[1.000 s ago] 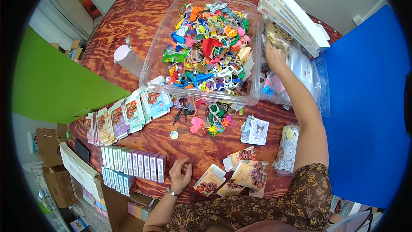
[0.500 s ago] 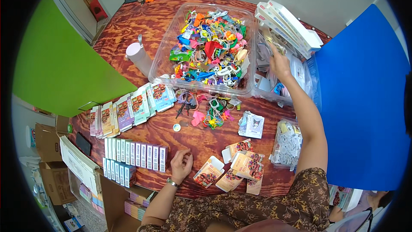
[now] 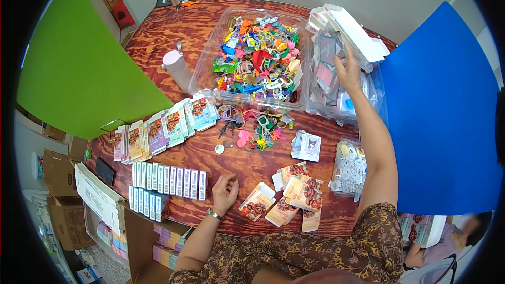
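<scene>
My right hand point(image 3: 348, 72) reaches over a clear plastic bin point(image 3: 336, 109) at the back right, thumb and fingers apart. It is beside flat clear packets point(image 3: 327, 52) with pink and grey pieces, close to a long white carton point(image 3: 353, 27). Whether the fingertips touch either is hard to make out. My left hand point(image 3: 225, 192) rests on the table with fingers curled, and nothing shows in it. To its right lie several flat orange printed boxes point(image 3: 304, 194); to its left stand rows of slim small cartons point(image 3: 179, 181).
A large clear tub point(image 3: 197, 73) holds colourful small toys; more toys point(image 3: 263, 131) lie before it. Fanned printed cartons point(image 3: 158, 129), a pink-lidded bottle point(image 3: 176, 68), white cards point(image 3: 306, 146) and a container of white packets point(image 3: 349, 167) stand around. Green point(image 3: 84, 68) and blue point(image 3: 442, 115) panels flank the table.
My right hand has drawn back slightly from deep among the packets, which now show more plainly beside the white carton. My left hand stays on the table. The view has shifted slightly.
</scene>
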